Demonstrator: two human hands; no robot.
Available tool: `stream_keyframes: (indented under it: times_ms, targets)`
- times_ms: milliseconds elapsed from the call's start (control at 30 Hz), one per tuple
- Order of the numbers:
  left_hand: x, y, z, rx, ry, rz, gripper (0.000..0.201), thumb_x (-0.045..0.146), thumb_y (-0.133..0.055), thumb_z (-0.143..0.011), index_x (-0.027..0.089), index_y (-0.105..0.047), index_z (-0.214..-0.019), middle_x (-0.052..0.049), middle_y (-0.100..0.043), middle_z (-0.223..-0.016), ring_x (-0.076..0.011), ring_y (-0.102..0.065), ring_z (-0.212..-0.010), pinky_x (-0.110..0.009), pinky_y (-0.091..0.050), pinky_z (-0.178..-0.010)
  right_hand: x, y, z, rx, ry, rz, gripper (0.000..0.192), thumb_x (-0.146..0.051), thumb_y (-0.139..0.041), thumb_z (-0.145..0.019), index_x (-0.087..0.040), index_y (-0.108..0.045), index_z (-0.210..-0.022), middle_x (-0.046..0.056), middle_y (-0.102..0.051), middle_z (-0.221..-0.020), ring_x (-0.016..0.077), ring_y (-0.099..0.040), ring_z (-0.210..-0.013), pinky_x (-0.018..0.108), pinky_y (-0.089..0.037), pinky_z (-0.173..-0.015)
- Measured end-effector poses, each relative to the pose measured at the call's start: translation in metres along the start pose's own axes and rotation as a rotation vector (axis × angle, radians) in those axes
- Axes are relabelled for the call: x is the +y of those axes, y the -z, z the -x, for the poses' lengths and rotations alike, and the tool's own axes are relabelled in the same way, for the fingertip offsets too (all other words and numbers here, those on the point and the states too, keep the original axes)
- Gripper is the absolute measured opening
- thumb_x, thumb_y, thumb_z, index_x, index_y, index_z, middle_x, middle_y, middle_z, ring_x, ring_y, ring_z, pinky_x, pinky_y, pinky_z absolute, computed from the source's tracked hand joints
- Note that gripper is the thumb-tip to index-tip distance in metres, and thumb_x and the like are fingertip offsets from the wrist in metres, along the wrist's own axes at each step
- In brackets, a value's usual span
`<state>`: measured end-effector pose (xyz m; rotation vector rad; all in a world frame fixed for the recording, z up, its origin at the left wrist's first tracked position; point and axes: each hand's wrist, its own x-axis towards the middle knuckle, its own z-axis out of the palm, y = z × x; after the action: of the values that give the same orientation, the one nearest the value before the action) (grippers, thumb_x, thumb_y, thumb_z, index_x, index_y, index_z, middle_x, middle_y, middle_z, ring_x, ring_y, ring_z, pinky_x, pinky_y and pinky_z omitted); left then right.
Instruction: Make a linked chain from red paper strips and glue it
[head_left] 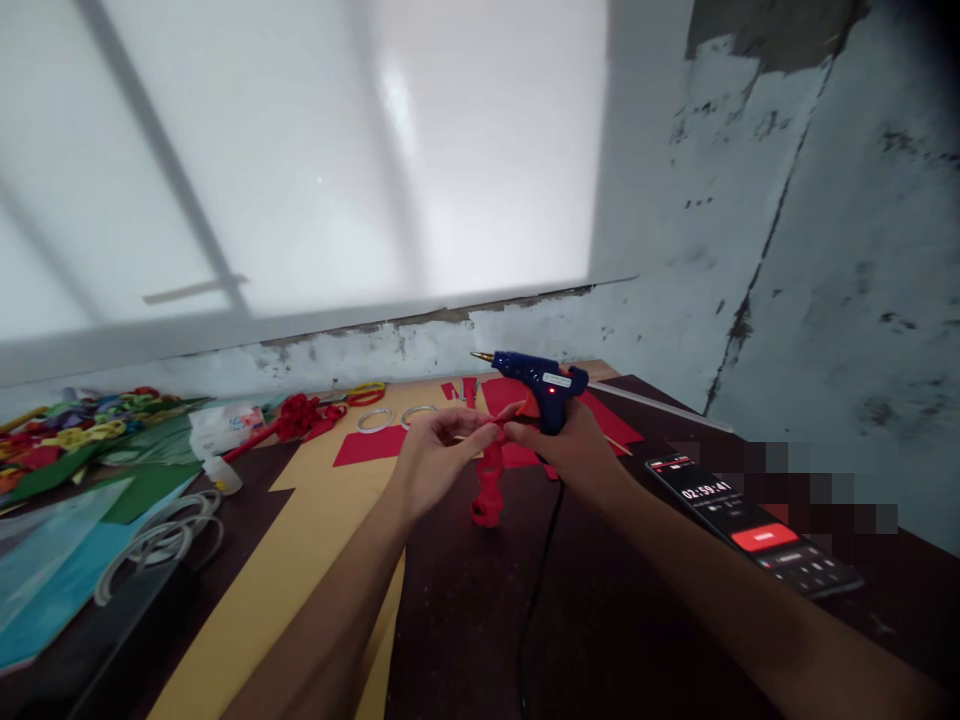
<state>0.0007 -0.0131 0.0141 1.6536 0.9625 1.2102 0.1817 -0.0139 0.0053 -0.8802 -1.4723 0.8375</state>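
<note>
Red paper strip [489, 485] is being pinched by the left hand [433, 462] while a blue glue gun [536, 380] is being gripped by the right hand [571, 448] above the surface [480, 610].

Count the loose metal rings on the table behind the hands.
2: one metal ring lies on the yellow sheet, the second ring just right of it. More may sit hidden among the clutter at left.

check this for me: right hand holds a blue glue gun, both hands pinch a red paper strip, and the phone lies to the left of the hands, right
Not quite. The head view shows the phone to the right of the hands, not the left. The rest holds: the right hand holds the blue glue gun, and it and the left hand pinch the red strip.
</note>
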Motion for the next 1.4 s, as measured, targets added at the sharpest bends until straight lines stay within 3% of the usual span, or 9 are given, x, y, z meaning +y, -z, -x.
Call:
stream_keyframes:
  times_ms: [433,533,667,800,933,1400]
  targets:
    - [0.004,0.000,0.001,0.014,-0.048,-0.057,0.019,0.033,-0.073,-0.077,0.016,-0.071,-0.085,-0.004,-0.070,-0.082,-0.0151,-0.063,-0.075,-0.026,-0.047,-0.072,0.000,0.000,0.000,-0.028,-0.070,-0.095,0.020,-0.035,-0.075,-0.075,-0.021,-0.071,-0.088,0.004,-0.073,-0.085,0.0214,-0.068,-0.083,0.035,-0.055,-0.079]
    - [0.000,0.005,-0.001,0.046,-0.056,-0.065,0.019,0.035,-0.073,-0.078,0.016,-0.072,-0.084,-0.004,-0.072,-0.084,-0.0153,-0.063,-0.076,-0.026,-0.047,-0.073,-0.002,0.005,-0.003,0.042,-0.111,-0.273,0.023,-0.040,-0.074,-0.076,-0.019,-0.066,-0.080,0.003,-0.068,-0.076,0.0161,-0.064,-0.067,0.029,-0.054,-0.065]
    - [-0.002,0.010,-0.004,0.110,0.015,-0.045,0.028,0.039,-0.075,-0.075,0.015,-0.073,-0.090,-0.006,-0.073,-0.085,-0.0164,-0.064,-0.077,-0.028,-0.048,-0.073,-0.013,0.023,-0.009,0.008,-0.208,-0.383,0.027,-0.040,-0.072,-0.077,-0.018,-0.057,-0.070,-0.002,-0.056,-0.057,0.0102,-0.049,-0.043,0.024,-0.039,-0.040]
    - [0.000,0.013,-0.005,0.156,0.070,0.028,0.031,0.039,-0.079,-0.071,0.015,-0.073,-0.091,-0.007,-0.074,-0.088,-0.0172,-0.066,-0.081,-0.029,-0.050,-0.077,-0.020,0.046,-0.012,-0.161,-0.229,-0.305,0.025,-0.038,-0.069,-0.079,-0.018,-0.058,-0.069,-0.005,-0.047,-0.047,0.0097,-0.045,-0.037,0.024,-0.036,-0.037]
    - [0.004,0.013,-0.004,0.169,0.064,0.012,0.031,0.040,-0.079,-0.071,0.016,-0.074,-0.090,-0.007,-0.075,-0.088,-0.0175,-0.066,-0.081,-0.030,-0.050,-0.078,-0.019,0.059,-0.014,-0.196,-0.225,-0.194,0.022,-0.037,-0.070,-0.078,-0.016,-0.065,-0.078,-0.006,-0.045,-0.044,0.0104,-0.046,-0.036,0.024,-0.034,-0.036]
    - [0.004,0.012,-0.003,0.150,0.043,-0.010,0.029,0.040,-0.077,-0.074,0.016,-0.075,-0.091,-0.007,-0.075,-0.086,-0.0165,-0.066,-0.077,-0.029,-0.050,-0.075,-0.013,0.056,-0.016,-0.295,-0.216,-0.036,0.023,-0.034,-0.066,-0.079,-0.016,-0.063,-0.066,-0.005,-0.048,-0.042,0.0098,-0.046,-0.035,0.022,-0.038,-0.036]
